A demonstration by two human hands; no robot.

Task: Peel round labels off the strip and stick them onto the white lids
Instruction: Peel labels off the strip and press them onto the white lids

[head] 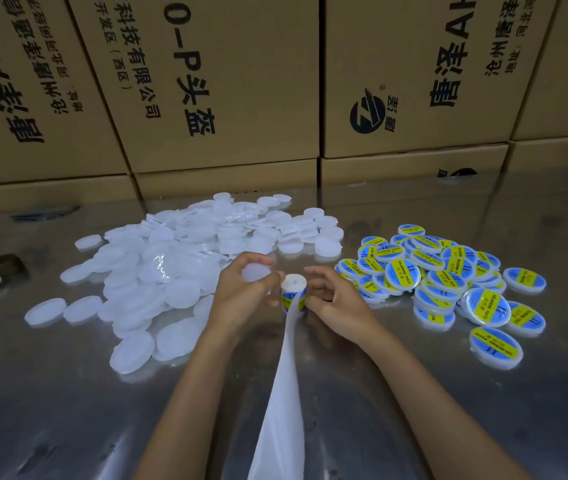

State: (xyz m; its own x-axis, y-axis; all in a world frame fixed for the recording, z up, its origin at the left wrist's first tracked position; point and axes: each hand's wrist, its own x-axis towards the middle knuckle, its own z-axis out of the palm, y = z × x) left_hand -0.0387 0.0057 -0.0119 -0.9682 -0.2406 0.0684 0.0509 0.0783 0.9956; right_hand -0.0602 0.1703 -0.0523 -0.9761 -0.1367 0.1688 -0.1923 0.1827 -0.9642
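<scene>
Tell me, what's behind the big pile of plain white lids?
Behind the heap of plain white round plastic lids stands a wall of brown cardboard boxes with black printing. The shiny metal table runs up to them. Whatever lies behind the boxes is hidden.

Both bare forearms reach in from the near edge and meet mid-scene. The left hand (241, 289) is curled, fingers arched over, thumb and fingertips pinched together. The right hand (331, 299) sits just beside it, fingers bent inward, wrist low.
</scene>
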